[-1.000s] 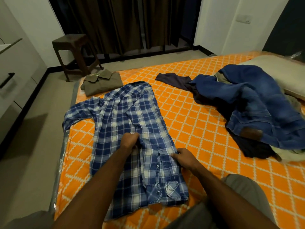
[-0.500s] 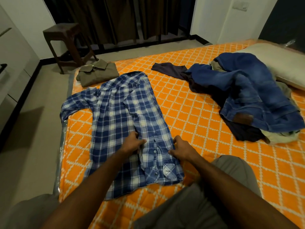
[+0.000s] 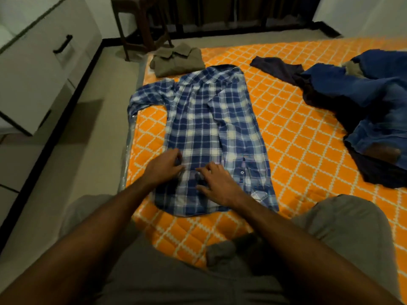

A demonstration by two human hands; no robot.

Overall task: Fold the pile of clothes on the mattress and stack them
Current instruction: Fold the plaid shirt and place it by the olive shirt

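Observation:
A blue plaid shirt lies spread lengthwise on the orange mattress, with one sleeve stretched out to the left. My left hand rests on its lower left part with bent fingers. My right hand presses flat on the lower middle, fingers spread. A folded olive shirt sits at the mattress's far left corner. The unfolded pile, with blue jeans on top and a dark garment trailing from it, lies at the right.
My knees in grey shorts sit at the mattress's near edge. A white drawer cabinet stands on the left, across a strip of floor. A dark wooden stool stands beyond the mattress near the curtains.
Both hands have moved left and down the shirt, from gripping its front fold to lying on the lower hem area. The view has tilted downward and closer.

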